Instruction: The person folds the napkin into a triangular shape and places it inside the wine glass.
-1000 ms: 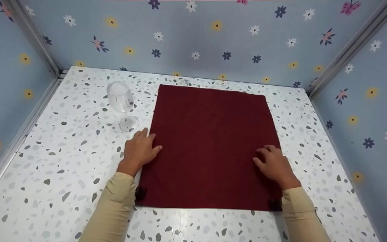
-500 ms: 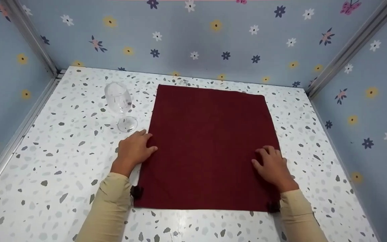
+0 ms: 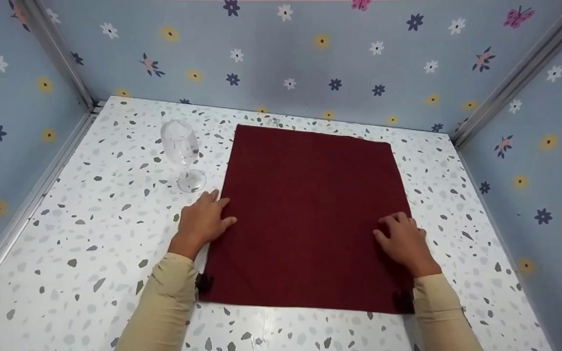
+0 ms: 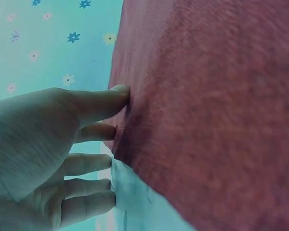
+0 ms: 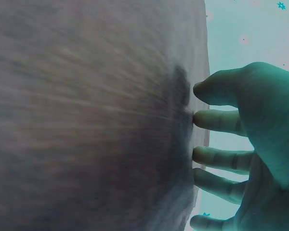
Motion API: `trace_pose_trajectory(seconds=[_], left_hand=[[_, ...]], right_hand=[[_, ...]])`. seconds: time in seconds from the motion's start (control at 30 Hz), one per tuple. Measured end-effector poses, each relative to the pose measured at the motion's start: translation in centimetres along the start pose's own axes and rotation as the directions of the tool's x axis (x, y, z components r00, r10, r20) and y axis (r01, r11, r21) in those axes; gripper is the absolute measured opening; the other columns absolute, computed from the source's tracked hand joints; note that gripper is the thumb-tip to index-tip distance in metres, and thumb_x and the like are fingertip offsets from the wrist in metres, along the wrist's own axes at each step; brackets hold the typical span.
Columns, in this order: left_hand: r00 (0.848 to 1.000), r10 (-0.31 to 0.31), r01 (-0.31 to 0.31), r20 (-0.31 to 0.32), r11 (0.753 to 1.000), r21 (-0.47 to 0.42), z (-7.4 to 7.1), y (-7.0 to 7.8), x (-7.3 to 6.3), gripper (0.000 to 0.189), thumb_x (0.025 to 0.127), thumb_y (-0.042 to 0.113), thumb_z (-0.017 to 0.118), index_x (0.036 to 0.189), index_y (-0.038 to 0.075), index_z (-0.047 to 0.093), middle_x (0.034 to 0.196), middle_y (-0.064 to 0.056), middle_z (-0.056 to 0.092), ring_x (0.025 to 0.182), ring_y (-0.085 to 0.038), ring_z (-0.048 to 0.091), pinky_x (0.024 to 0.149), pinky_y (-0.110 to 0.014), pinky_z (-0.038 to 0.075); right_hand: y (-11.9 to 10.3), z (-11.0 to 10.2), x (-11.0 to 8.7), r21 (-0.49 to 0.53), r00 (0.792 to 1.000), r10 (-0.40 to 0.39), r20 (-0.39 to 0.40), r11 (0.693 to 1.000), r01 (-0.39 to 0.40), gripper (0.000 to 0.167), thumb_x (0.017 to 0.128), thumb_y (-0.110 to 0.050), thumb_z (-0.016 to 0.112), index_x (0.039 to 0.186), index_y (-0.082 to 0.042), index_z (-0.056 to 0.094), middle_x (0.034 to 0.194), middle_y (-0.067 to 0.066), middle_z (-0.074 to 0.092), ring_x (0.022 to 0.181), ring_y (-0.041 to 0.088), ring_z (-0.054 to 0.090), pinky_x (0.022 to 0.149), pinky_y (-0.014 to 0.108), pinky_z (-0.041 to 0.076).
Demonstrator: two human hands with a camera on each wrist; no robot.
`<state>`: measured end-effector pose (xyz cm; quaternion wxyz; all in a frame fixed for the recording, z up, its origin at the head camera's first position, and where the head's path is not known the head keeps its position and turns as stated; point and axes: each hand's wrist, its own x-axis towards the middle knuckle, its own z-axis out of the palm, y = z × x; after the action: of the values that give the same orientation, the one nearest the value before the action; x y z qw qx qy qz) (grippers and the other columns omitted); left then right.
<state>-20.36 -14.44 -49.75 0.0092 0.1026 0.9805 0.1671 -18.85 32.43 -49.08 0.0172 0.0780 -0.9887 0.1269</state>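
A dark red square cloth (image 3: pixel 305 209) lies flat on the white speckled table (image 3: pixel 90 229). Left hand (image 3: pixel 200 222) at its nine o'clock, right hand (image 3: pixel 404 242) near four — both touching it, fingers relaxed, gripping nothing. A clear stemmed glass (image 3: pixel 180 146) stands at ten.

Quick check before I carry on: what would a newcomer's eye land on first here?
Most likely the dark red cloth, spread flat across the middle of the white speckled table. Next, the person's left hand and right hand, touching its left and right edges. Then the clear stemmed glass, standing left of the cloth, beyond the left hand.
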Motion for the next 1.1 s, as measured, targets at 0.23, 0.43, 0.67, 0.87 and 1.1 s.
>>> trace_pose_trajectory(seconds=[0.23, 0.43, 0.67, 0.87, 1.1], left_hand=[[1.000, 0.002, -0.002, 0.024, 1.000, 0.009, 0.4, 0.6, 0.2, 0.065, 0.093, 0.047, 0.068, 0.140, 0.004, 0.058, 0.151, -0.022, 0.043, 0.138, -0.042, 0.040, 0.094, -0.064, 0.045], [0.999, -0.007, 0.008, 0.047, 1.000, -0.013, 0.4, 0.8, 0.4, 0.071, 0.090, 0.050, 0.070, 0.142, 0.003, 0.056, 0.153, -0.023, 0.040, 0.141, -0.043, 0.036, 0.097, -0.065, 0.042], [0.998, -0.028, 0.030, 0.056, 0.999, -0.024, 0.4, 0.6, 0.2, 0.071, 0.090, 0.049, 0.071, 0.142, 0.003, 0.055, 0.153, -0.022, 0.040, 0.140, -0.042, 0.036, 0.097, -0.065, 0.041], [0.998, -0.036, 0.036, 0.049, 0.999, -0.014, 0.1, 0.3, 0.1, 0.071, 0.090, 0.049, 0.071, 0.142, 0.004, 0.055, 0.154, -0.021, 0.040, 0.141, -0.042, 0.036, 0.097, -0.065, 0.041], [0.999, -0.026, 0.026, 0.043, 1.000, -0.008, -0.2, 0.2, -0.2, 0.071, 0.090, 0.049, 0.070, 0.142, 0.003, 0.055, 0.154, -0.022, 0.040, 0.142, -0.043, 0.034, 0.097, -0.065, 0.041]], right_hand=[[1.2, -1.8, 1.5, 0.013, 0.999, 0.030, 0.022, 0.999, -0.031, 0.034, 0.098, -0.029, 0.062, 0.119, -0.002, 0.068, 0.114, 0.022, 0.062, 0.105, 0.045, 0.058, 0.081, 0.068, 0.037], [2.1, -2.6, 3.0, 0.071, 0.997, 0.083, 0.004, 0.994, -0.083, 0.038, 0.099, -0.027, 0.059, 0.126, 0.001, 0.062, 0.118, 0.027, 0.058, 0.108, 0.046, 0.058, 0.084, 0.067, 0.036], [2.8, -2.8, 4.1, 0.116, 0.997, 0.082, -0.014, 0.990, -0.079, 0.035, 0.100, -0.025, 0.058, 0.122, 0.000, 0.065, 0.116, 0.025, 0.057, 0.107, 0.044, 0.057, 0.085, 0.065, 0.036], [2.6, -2.9, 5.1, 0.128, 0.997, 0.073, -0.035, 0.989, -0.068, 0.035, 0.099, -0.025, 0.059, 0.122, 0.001, 0.065, 0.116, 0.028, 0.055, 0.105, 0.047, 0.056, 0.084, 0.067, 0.038], [2.7, -2.7, 6.2, 0.142, 0.997, 0.078, -0.011, 0.987, -0.075, 0.040, 0.099, -0.024, 0.058, 0.128, 0.003, 0.060, 0.126, 0.033, 0.051, 0.117, 0.049, 0.050, 0.088, 0.070, 0.038]])
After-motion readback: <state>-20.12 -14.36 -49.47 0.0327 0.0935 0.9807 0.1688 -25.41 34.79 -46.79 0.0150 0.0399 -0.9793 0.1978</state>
